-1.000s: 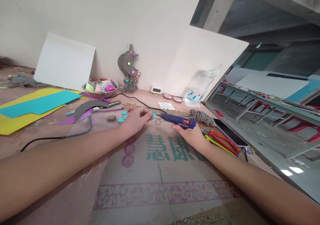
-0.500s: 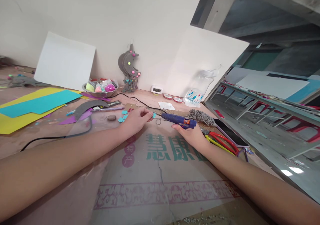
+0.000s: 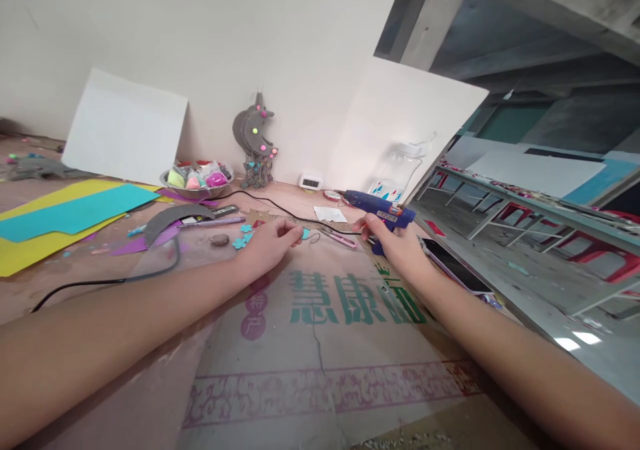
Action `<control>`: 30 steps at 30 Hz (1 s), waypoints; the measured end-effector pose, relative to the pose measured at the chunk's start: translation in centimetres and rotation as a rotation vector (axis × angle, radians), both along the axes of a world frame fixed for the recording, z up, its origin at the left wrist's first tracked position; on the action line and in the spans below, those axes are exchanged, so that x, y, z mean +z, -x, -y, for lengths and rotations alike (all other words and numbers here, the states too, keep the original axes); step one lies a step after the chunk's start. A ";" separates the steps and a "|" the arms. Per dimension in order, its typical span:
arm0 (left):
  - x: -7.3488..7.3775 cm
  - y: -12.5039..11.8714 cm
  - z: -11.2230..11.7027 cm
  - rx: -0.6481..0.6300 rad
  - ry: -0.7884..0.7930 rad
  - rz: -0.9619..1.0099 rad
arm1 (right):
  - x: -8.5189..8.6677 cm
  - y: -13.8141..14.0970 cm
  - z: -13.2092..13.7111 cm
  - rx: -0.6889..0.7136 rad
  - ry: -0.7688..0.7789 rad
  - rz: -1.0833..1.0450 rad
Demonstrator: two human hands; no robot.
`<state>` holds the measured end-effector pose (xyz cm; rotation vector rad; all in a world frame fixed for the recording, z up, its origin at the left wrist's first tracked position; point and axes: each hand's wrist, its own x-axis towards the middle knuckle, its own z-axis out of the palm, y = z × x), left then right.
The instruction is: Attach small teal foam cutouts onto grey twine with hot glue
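Two bare hands work over a flat brown cardboard sheet with green letters [image 3: 350, 300]. The left hand [image 3: 265, 245] pinches a small teal felt piece [image 3: 305, 234] between thumb and finger, low down by the cardboard. A thin grey wire loop [image 3: 314, 238] lies just beside that piece.

The right hand [image 3: 395, 247] is closed tight around the handle of a blue hot glue gun [image 3: 377, 203]. It holds the gun up off the table, with the tip pointing left. The two hands are apart. The glue gun is up and to the right of the teal piece and does not touch it.

A thin black cord [image 3: 265, 202] runs across the table toward the right hand. A little pink tool [image 3: 341, 238] lies between the hands. Some teal flower shapes [image 3: 242, 239] lie near the left hand, and a grey curved felt strip [image 3: 173, 214] lies further left.

By the wall stand a shiny metal bowl [image 3: 200, 189] of bright lumps, a grey moon-shaped craft [image 3: 254, 133], a small white clock [image 3: 311, 182] and a clear plastic bottle [image 3: 400, 163]. A big teal sheet [image 3: 70, 210] lies on a big yellow sheet [image 3: 30, 250] at the far left. A flat black phone [image 3: 453, 267] lies just past the right hand
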<state>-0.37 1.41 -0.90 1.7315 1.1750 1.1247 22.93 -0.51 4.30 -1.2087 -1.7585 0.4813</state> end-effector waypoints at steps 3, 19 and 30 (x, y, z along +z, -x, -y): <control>-0.2 0.0 -0.2 -0.002 0.000 0.006 | 1.3 -0.2 -1.5 -0.051 -0.017 0.058; -0.5 -0.3 -0.5 -0.014 0.047 0.032 | -3.0 -2.3 -11.5 -0.336 0.159 0.241; -0.6 -0.3 -0.5 0.002 0.020 0.027 | -1.7 1.8 -3.7 -0.029 -0.034 -0.060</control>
